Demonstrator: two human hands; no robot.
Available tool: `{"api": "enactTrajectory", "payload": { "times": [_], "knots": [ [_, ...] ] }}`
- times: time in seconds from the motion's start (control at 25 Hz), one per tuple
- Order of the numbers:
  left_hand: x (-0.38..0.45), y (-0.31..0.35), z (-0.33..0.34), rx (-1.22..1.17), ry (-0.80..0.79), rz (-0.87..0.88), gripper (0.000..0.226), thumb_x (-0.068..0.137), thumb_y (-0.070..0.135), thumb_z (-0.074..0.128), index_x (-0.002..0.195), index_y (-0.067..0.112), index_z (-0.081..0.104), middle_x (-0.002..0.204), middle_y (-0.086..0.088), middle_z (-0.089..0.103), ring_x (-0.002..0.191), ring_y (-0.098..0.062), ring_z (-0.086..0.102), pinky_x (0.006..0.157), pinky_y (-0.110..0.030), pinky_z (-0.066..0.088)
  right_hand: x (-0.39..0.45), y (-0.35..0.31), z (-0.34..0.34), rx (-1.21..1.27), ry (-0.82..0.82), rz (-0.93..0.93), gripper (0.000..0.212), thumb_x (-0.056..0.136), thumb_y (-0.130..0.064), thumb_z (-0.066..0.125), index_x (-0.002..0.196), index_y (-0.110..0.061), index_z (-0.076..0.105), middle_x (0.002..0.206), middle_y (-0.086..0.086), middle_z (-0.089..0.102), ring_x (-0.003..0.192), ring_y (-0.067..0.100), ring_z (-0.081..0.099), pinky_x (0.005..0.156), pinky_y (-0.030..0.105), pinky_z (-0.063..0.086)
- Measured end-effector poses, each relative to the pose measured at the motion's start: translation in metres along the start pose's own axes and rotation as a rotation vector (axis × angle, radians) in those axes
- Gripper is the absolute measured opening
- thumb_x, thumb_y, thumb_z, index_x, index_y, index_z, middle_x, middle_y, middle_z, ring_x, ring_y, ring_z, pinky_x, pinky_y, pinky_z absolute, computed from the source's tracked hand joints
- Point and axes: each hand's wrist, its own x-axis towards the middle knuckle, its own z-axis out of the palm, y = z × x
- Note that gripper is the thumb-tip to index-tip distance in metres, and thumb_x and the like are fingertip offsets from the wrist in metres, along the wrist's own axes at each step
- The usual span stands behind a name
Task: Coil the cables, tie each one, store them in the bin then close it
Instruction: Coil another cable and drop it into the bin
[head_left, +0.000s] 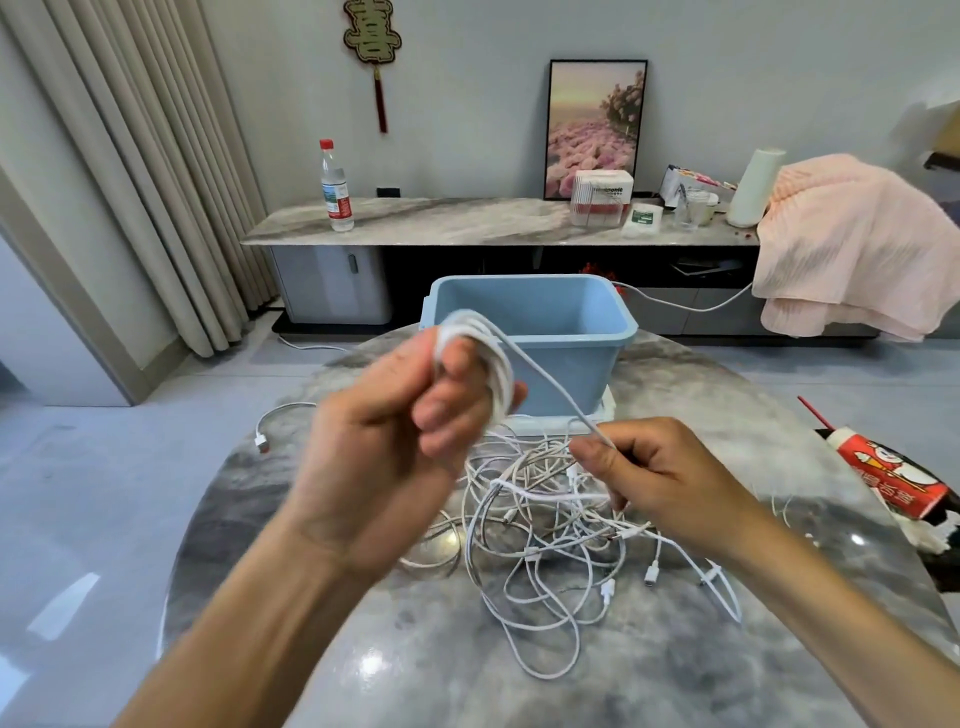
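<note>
Head view: two hands are working a white cable above the bench.
Left hand is gripping the coil; right hand is pinching its free strand. Loose cables are lying mid-bench, open blue bin standing at the far edge.

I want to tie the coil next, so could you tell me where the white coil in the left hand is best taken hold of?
Take the white coil across its bundled loops just beside the left hand, coming from the right. The loops are gathered tight there, and one strand runs off rightward to the right hand, so a grip from that side should keep the turns from springing apart.
</note>
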Motion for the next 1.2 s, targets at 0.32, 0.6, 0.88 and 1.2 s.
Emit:
{"api": "enactTrajectory", "payload": {
  "times": [0.32,0.6,0.88,1.2],
  "knots": [
    [-0.003,0.039,-0.021,-0.114,0.132,0.159,0.042,0.108,0.022,0.024,0.084,0.014,0.057,0.06,0.007,0.046,0.052,-0.006,0.043,0.106,-0.031,0.036,0.005,0.02,0.0,0.074,0.233,0.117,0.035,0.094,-0.008,0.062,0.118,-0.033,0.054,0.091,-0.009,0.059,0.063,0.007,0.045,0.059,0.018,0.039],
    [-0.015,0.092,-0.061,-0.34,0.361,0.365,0.015,0.101,0.003,0.043,0.111,0.01,0.051,0.084,-0.007,0.05,0.076,-0.023,0.052,0.104,-0.047,0.035,0.002,0.051,-0.012,-0.007,0.267,0.198,0.009,0.09,-0.02,0.069,0.083,-0.025,0.069,0.069,-0.004,0.066,0.065,0.012,0.055,0.061,0.026,0.041],
    [-0.01,0.085,-0.055,-0.017,0.508,0.4,0.025,0.103,0.024,0.041,0.088,0.023,0.06,0.071,0.014,0.055,0.063,0.0,0.055,0.101,-0.046,0.043,-0.006,0.045,-0.013,0.233,-0.303,0.486,0.047,0.09,-0.043,0.052,0.066,-0.004,0.065,0.045,-0.002,0.04,0.042,0.007,0.031,0.044,0.018,0.025],
    [0.003,0.038,-0.023,0.043,0.399,0.293,0.029,0.104,0.018,0.031,0.11,0.013,0.059,0.076,0.008,0.052,0.066,-0.003,0.052,0.073,-0.022,0.047,-0.018,0.026,-0.016,0.028,-0.674,0.681,0.059,0.058,-0.021,0.062,0.116,-0.026,0.063,0.116,-0.008,0.068,0.103,0.004,0.063,0.095,0.026,0.049]
  ]
}}
